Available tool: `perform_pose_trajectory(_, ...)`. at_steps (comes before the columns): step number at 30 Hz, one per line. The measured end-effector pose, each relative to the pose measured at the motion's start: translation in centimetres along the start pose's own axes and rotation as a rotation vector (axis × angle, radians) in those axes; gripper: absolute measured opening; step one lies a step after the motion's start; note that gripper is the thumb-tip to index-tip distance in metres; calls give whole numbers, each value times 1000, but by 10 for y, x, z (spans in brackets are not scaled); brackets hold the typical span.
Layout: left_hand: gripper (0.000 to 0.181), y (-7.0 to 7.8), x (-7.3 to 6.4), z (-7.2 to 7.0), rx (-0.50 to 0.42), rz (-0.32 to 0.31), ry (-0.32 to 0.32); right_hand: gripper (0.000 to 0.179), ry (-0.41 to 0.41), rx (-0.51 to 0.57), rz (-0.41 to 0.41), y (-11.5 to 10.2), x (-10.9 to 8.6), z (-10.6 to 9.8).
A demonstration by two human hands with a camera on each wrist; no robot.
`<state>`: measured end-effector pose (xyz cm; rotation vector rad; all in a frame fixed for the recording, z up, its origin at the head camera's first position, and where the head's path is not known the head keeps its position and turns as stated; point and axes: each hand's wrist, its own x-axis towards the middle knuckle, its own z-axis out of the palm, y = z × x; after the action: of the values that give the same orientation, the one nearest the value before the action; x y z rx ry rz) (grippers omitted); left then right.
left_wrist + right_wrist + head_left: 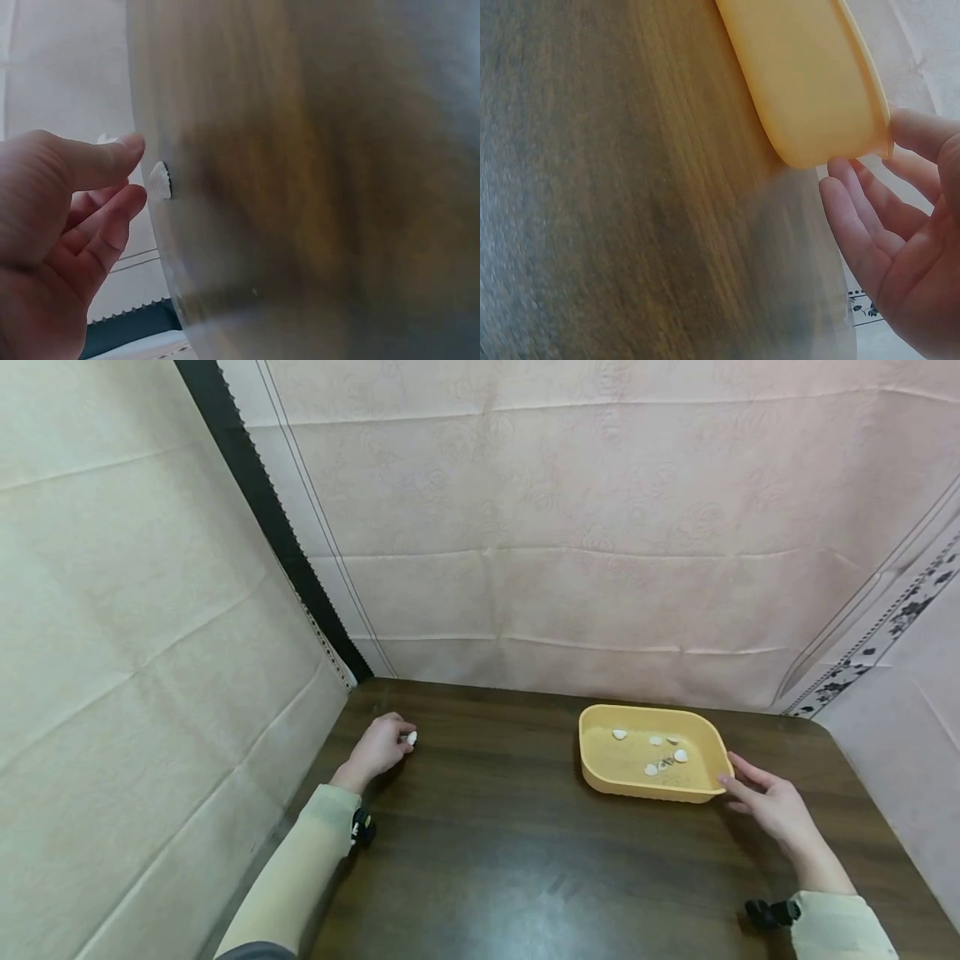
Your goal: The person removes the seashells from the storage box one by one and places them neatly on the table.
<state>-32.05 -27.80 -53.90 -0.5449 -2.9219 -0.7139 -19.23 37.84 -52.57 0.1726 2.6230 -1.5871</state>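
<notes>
A small white seashell (412,737) shows at the fingertips of my left hand (377,747), over the left part of the dark table. Close up in the left wrist view, the shell (161,180) has a ridged edge and sits right at the curled fingers (120,214) and thumb. Part of the grip is hidden behind the thumb. My right hand (776,806) holds a yellow tray (637,789) by its right end, thumb on the rim and fingers under the outer wall (817,97). Several white shells (680,756) lie scattered in the tray.
The brown wooden table (510,860) has a rounded edge at the back right. Pale cloth walls (525,527) rise behind it and at both sides. A dark strip (277,518) runs down the back left corner. Each wrist wears a small black device (363,828).
</notes>
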Motion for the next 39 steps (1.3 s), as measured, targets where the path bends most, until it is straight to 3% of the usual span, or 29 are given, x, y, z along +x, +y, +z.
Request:
perform_pose_trajectory(6, 31, 4, 9, 0, 43, -7, -111, 78, 0, -3, 7, 0, -1, 1)
perform_pose_trajectory(10, 32, 5, 13, 0, 68, -11, -147, 77, 8, 1, -10, -1, -2, 1)
perform_pose_trajectory(21, 30, 7, 18, -2, 122, 2, -194, 77, 13, 3, -7, 0, 0, 1)
perform_pose_trajectory(29, 31, 7, 18, -4, 109, -43, -224, 77, 16, -3, -7, -1, -1, 2)
perform_pose_trajectory(39, 30, 6, 17, -4, 85, -43, -214, 72, 17, 11, -26, 1, -1, 2)
